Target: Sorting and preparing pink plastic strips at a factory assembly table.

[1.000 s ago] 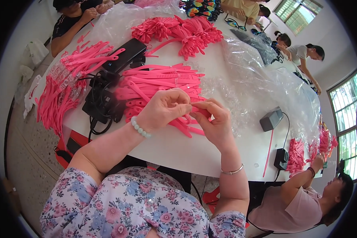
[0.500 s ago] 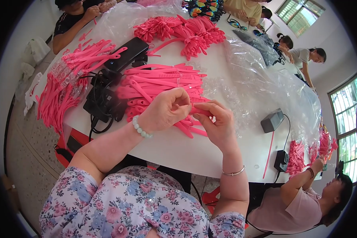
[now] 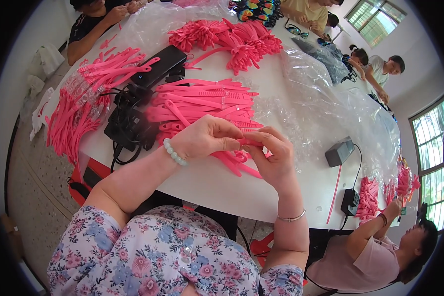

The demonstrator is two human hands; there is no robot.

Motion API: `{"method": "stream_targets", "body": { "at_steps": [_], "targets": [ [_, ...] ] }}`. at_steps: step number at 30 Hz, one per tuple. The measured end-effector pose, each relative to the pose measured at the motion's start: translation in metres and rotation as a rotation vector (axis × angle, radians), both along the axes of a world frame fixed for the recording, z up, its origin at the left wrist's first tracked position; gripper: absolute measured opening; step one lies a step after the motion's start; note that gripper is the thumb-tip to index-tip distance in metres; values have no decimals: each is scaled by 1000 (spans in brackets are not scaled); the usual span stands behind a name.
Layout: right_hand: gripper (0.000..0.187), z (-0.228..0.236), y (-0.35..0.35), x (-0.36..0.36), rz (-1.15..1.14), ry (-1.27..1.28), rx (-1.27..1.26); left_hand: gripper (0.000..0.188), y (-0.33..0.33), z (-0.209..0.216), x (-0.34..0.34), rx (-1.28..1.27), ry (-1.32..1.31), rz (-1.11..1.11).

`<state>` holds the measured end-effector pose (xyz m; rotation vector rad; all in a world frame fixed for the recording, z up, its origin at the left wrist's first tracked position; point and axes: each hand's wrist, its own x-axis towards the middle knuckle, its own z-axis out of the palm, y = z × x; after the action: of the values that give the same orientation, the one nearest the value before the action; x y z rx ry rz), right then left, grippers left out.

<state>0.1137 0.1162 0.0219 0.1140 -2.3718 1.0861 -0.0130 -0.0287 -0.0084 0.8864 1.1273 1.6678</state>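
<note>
Both hands meet above the near part of the table, pinching one pink rubber strap [image 3: 248, 141] between them. My left hand [image 3: 204, 138], with a pale bead bracelet at the wrist, closes thumb and forefinger at the strap's left side. From the right, my right hand [image 3: 273, 155] grips the same piece in its bent fingers. Much of that strap is hidden by the fingers. Just beyond and beneath the hands lies a heap of pink straps [image 3: 207, 101], some with ridges and small clear clips.
Left of the heap are black power adapters [image 3: 125, 129], a black box [image 3: 159, 66] and more pink straps [image 3: 76, 116] with clear clips. Pink bundles [image 3: 246, 42] lie farther back. Clear plastic sheeting [image 3: 325, 98] covers the right side, near a dark grey block [image 3: 339, 151]. Several people work around the table.
My left hand has tipped, its fingers stretching out more toward the right hand. The strap's pink end now shows more plainly between the fingertips. Both hands remain in nearly the same place.
</note>
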Motion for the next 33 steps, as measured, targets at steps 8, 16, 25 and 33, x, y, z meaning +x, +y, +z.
{"method": "stream_targets", "body": {
  "at_steps": [8,16,25,33],
  "targets": [
    [23,1,1,0,70,17,-57,16,2,-5,6,30,-58,15],
    [29,-1,2,0,134,-60,-177,12,1,-6,10,20,-101,60],
    [25,5,-2,2,57,-34,-138,14,-1,-1,8,4,-7,79],
    [22,4,1,2,62,-77,-127,6,1,-9,11,1,13,106]
  ]
}}
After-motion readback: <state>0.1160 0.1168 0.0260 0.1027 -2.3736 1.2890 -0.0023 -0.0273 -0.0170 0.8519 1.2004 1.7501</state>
